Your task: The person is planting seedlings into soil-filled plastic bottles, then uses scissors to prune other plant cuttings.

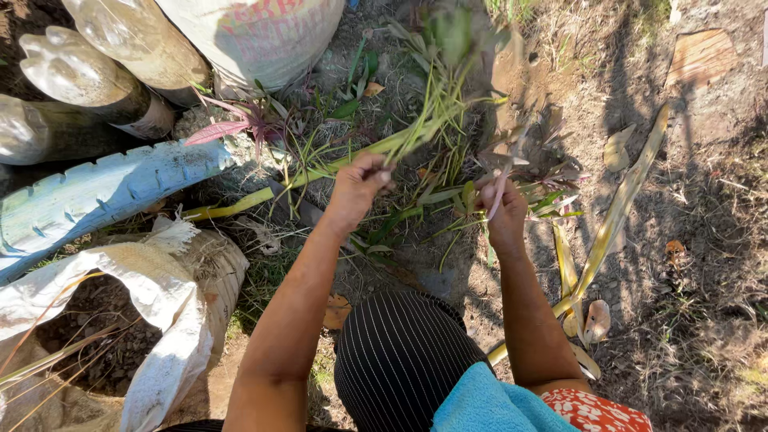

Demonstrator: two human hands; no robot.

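Over dirt, left fingers (376, 170) clasp green stalk (416, 136).

Leafy stalk tip (452, 32) blurred. Left hand (356, 188) fingertips hidden behind green stalk (384, 148). Right hand (504, 212) fingers partly hidden by leaves. White sack (160, 320) cut off at left edge. Upturned bottles (96, 72) cropped at top.
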